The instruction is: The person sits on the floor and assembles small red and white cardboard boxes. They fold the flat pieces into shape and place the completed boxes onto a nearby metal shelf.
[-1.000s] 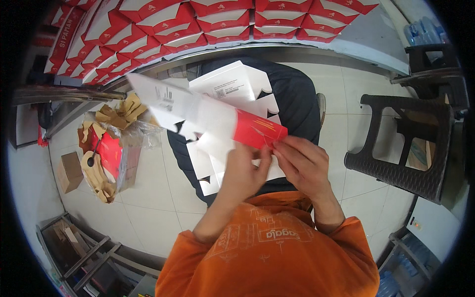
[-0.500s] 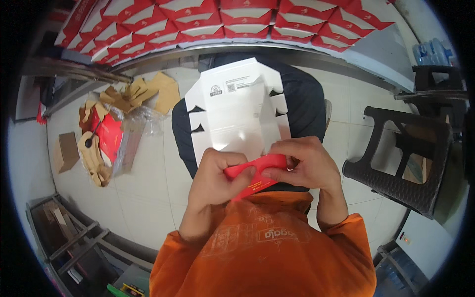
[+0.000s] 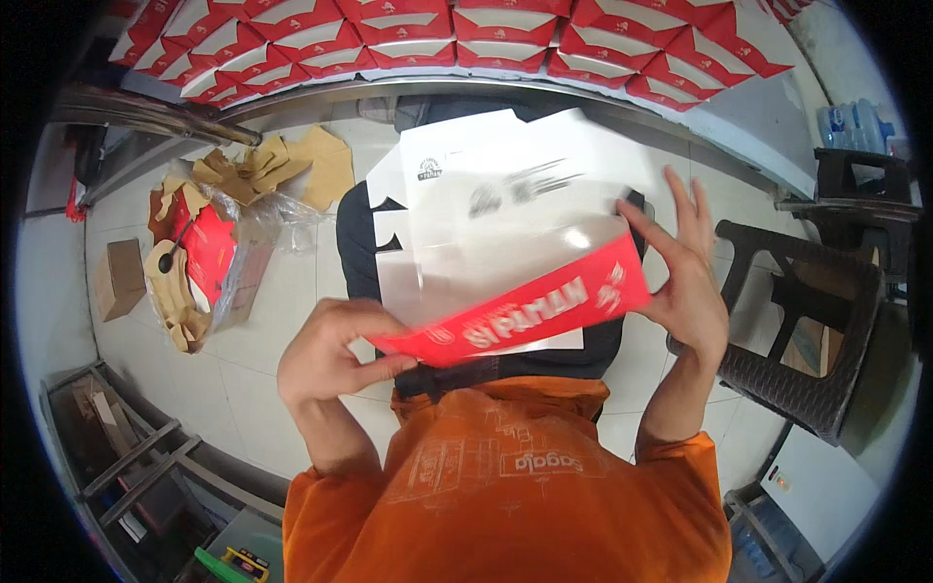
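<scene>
Across a pale tiled floor (image 3: 258,408), facing a desk (image 3: 763,121) stacked with rows of red-and-white boxes (image 3: 501,53), a person in an orange shirt (image 3: 505,525) works over a lap in dark trousers (image 3: 355,253). To the person's right is a dark plastic stool (image 3: 768,394). Off to the left, a clear-wrapped package (image 3: 248,277) lies torn open on the floor, showing red material inside, with crumpled brown paper (image 3: 326,165) beside it. Flat white card blanks (image 3: 394,272) rest on the lap. Above them, partly blurred, a red-and-white card (image 3: 627,267) is held at a slant, its red panel nearest the shirt and its right end higher in view. The left hand (image 3: 340,355) pinches the panel's left end between thumb and fingers. The right hand (image 3: 685,277), fingers spread, is at the card's right edge; whether it grips cannot be told. A small brown box (image 3: 120,280) sits left of the package, on which lies a dark spoon-shaped implement (image 3: 167,260).
</scene>
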The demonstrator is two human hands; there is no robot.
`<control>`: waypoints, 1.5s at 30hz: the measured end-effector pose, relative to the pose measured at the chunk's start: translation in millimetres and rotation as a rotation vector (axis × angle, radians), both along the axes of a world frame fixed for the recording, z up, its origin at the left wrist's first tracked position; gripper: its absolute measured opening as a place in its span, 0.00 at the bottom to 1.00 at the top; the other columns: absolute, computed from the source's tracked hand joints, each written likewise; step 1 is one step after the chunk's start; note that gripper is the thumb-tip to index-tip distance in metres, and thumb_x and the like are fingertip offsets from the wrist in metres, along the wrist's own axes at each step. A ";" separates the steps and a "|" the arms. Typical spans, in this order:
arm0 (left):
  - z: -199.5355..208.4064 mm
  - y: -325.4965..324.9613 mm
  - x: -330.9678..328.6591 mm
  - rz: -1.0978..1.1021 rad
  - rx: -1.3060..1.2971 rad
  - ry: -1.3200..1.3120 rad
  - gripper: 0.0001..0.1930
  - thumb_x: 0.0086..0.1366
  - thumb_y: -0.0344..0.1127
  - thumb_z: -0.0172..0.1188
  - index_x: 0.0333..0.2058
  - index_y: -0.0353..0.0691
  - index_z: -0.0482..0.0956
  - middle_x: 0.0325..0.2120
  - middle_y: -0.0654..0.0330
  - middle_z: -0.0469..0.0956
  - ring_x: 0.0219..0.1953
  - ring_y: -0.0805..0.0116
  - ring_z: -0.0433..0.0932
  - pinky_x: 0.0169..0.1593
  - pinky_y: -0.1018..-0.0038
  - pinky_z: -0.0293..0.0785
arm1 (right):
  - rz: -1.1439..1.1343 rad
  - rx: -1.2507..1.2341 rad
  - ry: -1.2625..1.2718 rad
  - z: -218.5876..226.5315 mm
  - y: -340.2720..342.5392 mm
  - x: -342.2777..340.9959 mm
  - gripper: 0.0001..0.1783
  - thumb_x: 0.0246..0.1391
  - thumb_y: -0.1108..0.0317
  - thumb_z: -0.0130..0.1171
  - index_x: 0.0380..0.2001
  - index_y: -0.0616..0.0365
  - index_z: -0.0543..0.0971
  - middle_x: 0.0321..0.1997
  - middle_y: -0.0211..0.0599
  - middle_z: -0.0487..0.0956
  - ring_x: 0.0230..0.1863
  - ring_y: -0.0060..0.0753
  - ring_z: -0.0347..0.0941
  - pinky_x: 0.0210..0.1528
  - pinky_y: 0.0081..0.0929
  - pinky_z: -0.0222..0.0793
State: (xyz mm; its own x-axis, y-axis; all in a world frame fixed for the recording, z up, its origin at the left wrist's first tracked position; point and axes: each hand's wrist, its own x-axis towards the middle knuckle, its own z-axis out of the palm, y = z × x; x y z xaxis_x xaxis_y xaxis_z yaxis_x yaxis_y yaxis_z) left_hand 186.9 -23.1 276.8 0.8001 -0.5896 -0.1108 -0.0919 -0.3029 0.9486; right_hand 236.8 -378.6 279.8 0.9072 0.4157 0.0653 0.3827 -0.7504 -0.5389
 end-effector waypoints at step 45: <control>-10.3 -95.5 -9.4 0.778 -0.699 0.412 0.15 0.72 0.29 0.50 0.54 0.30 0.67 0.45 0.51 0.78 0.39 0.60 0.84 0.41 0.70 0.85 | 0.337 0.027 -0.340 7.0 69.1 -19.9 0.18 0.55 0.52 0.62 0.40 0.53 0.83 0.60 0.37 0.73 0.67 0.49 0.59 0.66 0.51 0.51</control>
State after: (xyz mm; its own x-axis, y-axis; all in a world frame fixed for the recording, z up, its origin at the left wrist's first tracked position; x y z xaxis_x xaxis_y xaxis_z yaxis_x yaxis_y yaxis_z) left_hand 177.5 -118.7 266.5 0.9561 0.0181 -0.2926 0.2503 0.4694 0.8468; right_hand 216.9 -309.5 286.8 0.6475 0.6771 0.3497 0.7602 -0.5415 -0.3592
